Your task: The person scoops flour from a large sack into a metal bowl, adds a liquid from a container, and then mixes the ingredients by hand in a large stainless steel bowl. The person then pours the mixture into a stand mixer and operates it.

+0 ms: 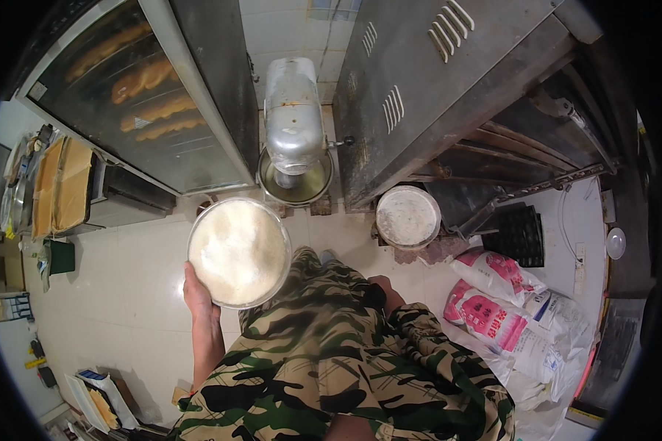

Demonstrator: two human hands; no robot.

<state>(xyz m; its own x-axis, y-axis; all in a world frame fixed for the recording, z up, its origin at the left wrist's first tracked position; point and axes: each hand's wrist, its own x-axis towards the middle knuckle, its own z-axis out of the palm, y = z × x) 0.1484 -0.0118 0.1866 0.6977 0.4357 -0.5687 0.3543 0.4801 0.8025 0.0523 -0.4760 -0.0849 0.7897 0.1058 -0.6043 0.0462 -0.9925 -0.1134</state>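
Observation:
My left hand (198,295) grips the rim of a round, clear-walled bowl (285,268), holding it in front of my left side. A pale cream, grainy or powdery substance (239,250) fills the bowl, with whiter patches on top. By my right hip hangs my right hand (391,292), next to a small black thing (375,297); its fingers are mostly hidden. Beyond the bowl stands a metal stand mixer (293,110) with its mixing bowl (316,192) under the head. What lies inside that bowl looks yellowish and is hard to make out.
A glass-fronted cabinet (125,103) with long loaves stands at left. At right rises a grey metal cabinet (426,81) with vents. Below it sits a round tub of white powder (408,217). Printed sacks (493,316) and a black crate (518,235) lie right of me.

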